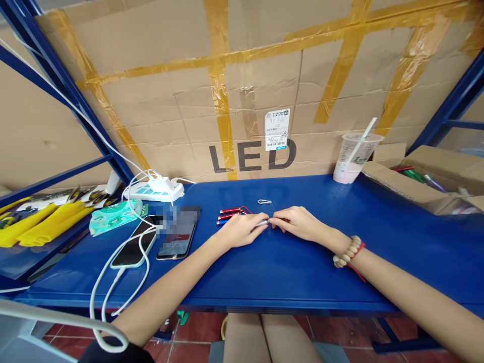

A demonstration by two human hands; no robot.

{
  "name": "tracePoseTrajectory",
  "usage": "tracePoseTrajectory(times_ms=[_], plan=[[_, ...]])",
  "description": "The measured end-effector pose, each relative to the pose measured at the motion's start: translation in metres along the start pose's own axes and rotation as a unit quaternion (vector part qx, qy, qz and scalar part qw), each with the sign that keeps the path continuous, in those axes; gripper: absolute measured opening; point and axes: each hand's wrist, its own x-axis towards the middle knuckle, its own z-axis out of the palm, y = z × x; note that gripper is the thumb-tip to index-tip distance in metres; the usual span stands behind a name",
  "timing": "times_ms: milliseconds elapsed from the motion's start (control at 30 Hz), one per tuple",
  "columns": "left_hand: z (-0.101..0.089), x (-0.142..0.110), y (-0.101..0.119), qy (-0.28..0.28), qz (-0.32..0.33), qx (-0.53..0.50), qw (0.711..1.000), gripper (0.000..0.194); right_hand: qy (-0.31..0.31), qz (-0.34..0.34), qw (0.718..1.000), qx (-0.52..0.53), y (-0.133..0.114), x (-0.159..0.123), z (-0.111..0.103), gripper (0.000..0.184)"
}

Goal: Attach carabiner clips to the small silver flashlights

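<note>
Your left hand (242,231) is pinching a silver tube (261,223), apparently steadying it for your right hand (297,222), which is bunching at the tube's tip, hold unclear.

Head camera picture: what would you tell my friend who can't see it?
A person's left hand holds a small silvery object, with the right hand at its end, over a blue table. Nearby lie slim red and blue tubes and a metal clip; two smartphones sit left, a plastic cup right, and cardboard marked LED behind.
</note>
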Motion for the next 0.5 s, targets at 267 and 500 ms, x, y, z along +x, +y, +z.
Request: tracePoseTrajectory(times_ms=[267, 500], plan=[[-0.0018, -0.0006, -0.0001, -0.008, -0.013, 0.015, 1.000, 0.021, 0.033, -0.014, 0.999, -0.028, -0.0025, 0.0000, 0.0013, 0.041], [-0.0053, -0.0009, 0.0003, -0.023, -0.025, 0.019, 0.999, 0.024, 0.034, -0.004, 0.999, 0.028, -0.0033, 0.0003, 0.0020, 0.048]])
